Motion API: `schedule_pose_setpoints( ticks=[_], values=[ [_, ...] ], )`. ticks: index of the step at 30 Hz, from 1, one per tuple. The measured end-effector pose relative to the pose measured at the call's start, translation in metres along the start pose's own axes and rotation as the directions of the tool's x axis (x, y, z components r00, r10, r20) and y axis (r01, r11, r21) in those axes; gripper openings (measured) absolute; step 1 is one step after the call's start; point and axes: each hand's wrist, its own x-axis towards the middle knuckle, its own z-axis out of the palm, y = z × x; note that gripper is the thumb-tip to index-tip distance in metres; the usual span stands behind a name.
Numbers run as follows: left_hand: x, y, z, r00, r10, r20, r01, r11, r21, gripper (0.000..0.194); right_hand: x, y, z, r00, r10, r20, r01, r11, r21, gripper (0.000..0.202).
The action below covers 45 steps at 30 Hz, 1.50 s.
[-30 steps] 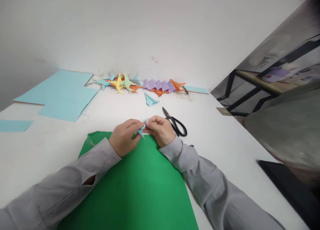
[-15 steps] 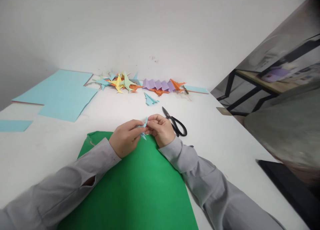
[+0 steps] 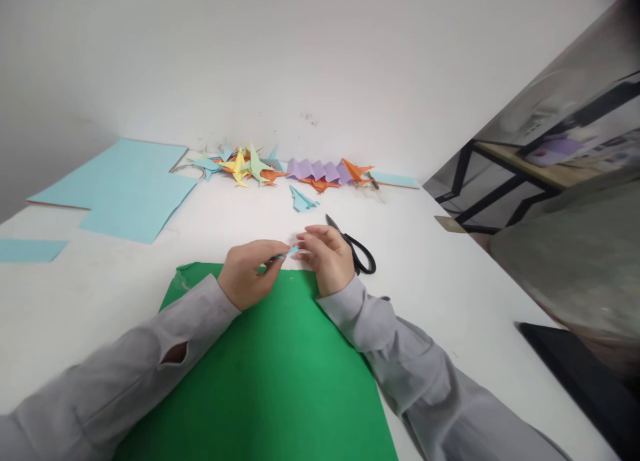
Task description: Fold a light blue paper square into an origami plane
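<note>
Between thumb and fingers, my left hand (image 3: pixel 250 273) pinches a small light blue folded paper (image 3: pixel 293 250) over the far edge of a green sheet (image 3: pixel 270 367). My right hand (image 3: pixel 327 257) is just right of the paper, its fingers apart and curved, the tips close to the paper's end. Whether they touch it is too small to tell. Black-handled scissors (image 3: pixel 361 251) lie against the right side of my right hand, partly hidden by it. Beyond my hands lies another light blue folded paper piece (image 3: pixel 301 199).
Colourful folded stars (image 3: pixel 240 166), a purple pleated strip (image 3: pixel 319 171) and an orange folded piece (image 3: pixel 355 171) lie along the wall. Large blue sheets (image 3: pixel 135 204) and a small one (image 3: pixel 33 250) are at left. A dark flat object (image 3: pixel 570 367) sits at the right edge.
My right hand's fingers have opened from their pinch on the blue paper. The paper has turned lower and flatter in my left hand. The view has shifted slightly.
</note>
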Motion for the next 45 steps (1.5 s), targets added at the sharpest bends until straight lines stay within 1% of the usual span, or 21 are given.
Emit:
schedule_pose_setpoints(
  ticks=[1, 2, 3, 4, 6, 8, 10, 16, 19, 23, 25, 29, 31, 32, 35, 36, 37, 39, 42, 45],
  values=[
    [0.001, 0.000, 0.000, 0.993, -0.114, -0.017, 0.112, 0.991, -0.077, 0.015, -0.001, 0.000, -0.001, 0.998, -0.035, 0.048, 0.037, 0.998, -0.043, 0.016],
    [0.002, -0.001, 0.001, 0.974, -0.226, -0.016, 0.220, 0.962, -0.164, 0.013, -0.002, 0.000, -0.003, 0.993, -0.054, 0.103, 0.064, 0.993, -0.094, 0.015],
    [0.004, -0.002, 0.001, 0.944, -0.331, -0.009, 0.316, 0.908, -0.275, 0.012, -0.003, 0.000, -0.004, 0.985, -0.058, 0.163, 0.081, 0.987, -0.138, 0.016],
    [0.005, -0.003, 0.001, 0.906, -0.423, 0.015, 0.396, 0.833, -0.386, 0.013, -0.004, -0.001, -0.004, 0.975, -0.055, 0.215, 0.093, 0.981, -0.172, 0.017],
    [0.008, -0.004, 0.000, 0.855, -0.514, 0.076, 0.472, 0.708, -0.525, 0.016, -0.006, -0.002, -0.004, 0.960, -0.052, 0.274, 0.111, 0.973, -0.205, 0.019],
    [0.009, -0.005, 0.000, 0.819, -0.556, 0.145, 0.522, 0.616, -0.590, 0.020, -0.006, -0.002, -0.004, 0.958, -0.045, 0.284, 0.107, 0.973, -0.206, 0.019],
    [0.010, -0.005, -0.001, 0.796, -0.577, 0.186, 0.554, 0.567, -0.609, 0.022, -0.006, -0.001, -0.004, 0.961, -0.026, 0.274, 0.083, 0.977, -0.198, 0.018],
    [0.012, 0.000, -0.002, 0.757, -0.626, 0.188, 0.588, 0.526, -0.615, 0.027, -0.002, 0.002, -0.007, 0.971, 0.027, 0.239, 0.014, 0.985, -0.170, 0.021],
    [0.012, 0.001, -0.002, 0.714, -0.673, 0.196, 0.621, 0.478, -0.621, 0.030, -0.001, 0.001, -0.008, 0.967, 0.018, 0.252, 0.024, 0.986, -0.165, 0.021],
    [0.011, -0.002, -0.001, 0.650, -0.741, 0.167, 0.649, 0.428, -0.629, 0.032, -0.003, 0.000, -0.008, 0.963, 0.013, 0.271, 0.035, 0.984, -0.174, 0.022],
    [0.010, -0.004, 0.000, 0.646, -0.746, 0.163, 0.650, 0.425, -0.631, 0.034, -0.005, -0.001, -0.007, 0.951, 0.029, 0.308, 0.032, 0.981, -0.191, 0.023],
    [0.010, -0.004, 0.001, 0.658, -0.733, 0.175, 0.642, 0.423, -0.639, 0.034, -0.007, -0.001, -0.003, 0.934, 0.018, 0.356, 0.060, 0.976, -0.209, 0.025],
    [0.011, -0.002, -0.001, 0.646, -0.730, 0.222, 0.657, 0.383, -0.649, 0.030, -0.007, -0.002, -0.003, 0.927, 0.017, 0.374, 0.062, 0.978, -0.197, 0.025],
    [0.011, -0.001, -0.002, 0.634, -0.727, 0.264, 0.670, 0.346, -0.657, 0.029, -0.006, -0.002, -0.003, 0.923, 0.022, 0.384, 0.056, 0.980, -0.191, 0.025],
    [0.013, 0.001, -0.005, 0.576, -0.686, 0.444, 0.733, 0.194, -0.652, 0.028, -0.004, -0.003, -0.005, 0.908, 0.048, 0.417, 0.030, 0.984, -0.178, 0.025],
    [0.013, 0.001, -0.006, 0.560, -0.671, 0.486, 0.748, 0.156, -0.646, 0.028, -0.004, -0.004, -0.006, 0.902, 0.054, 0.429, 0.023, 0.985, -0.172, 0.025],
    [0.013, 0.000, -0.006, 0.552, -0.662, 0.507, 0.753, 0.135, -0.643, 0.027, -0.004, -0.004, -0.007, 0.897, 0.056, 0.439, 0.019, 0.986, -0.165, 0.025],
    [0.012, -0.001, -0.006, 0.562, -0.658, 0.502, 0.745, 0.138, -0.652, 0.025, -0.004, -0.003, -0.007, 0.891, 0.052, 0.451, 0.024, 0.987, -0.161, 0.025],
    [0.010, -0.001, -0.005, 0.580, -0.665, 0.470, 0.731, 0.172, -0.660, 0.020, -0.006, -0.001, -0.006, 0.888, 0.021, 0.459, 0.079, 0.977, -0.198, 0.023],
    [0.009, 0.000, -0.004, 0.609, -0.654, 0.448, 0.724, 0.228, -0.651, 0.016, -0.009, 0.000, -0.004, 0.886, -0.014, 0.464, 0.140, 0.961, -0.238, 0.021]
  ],
)
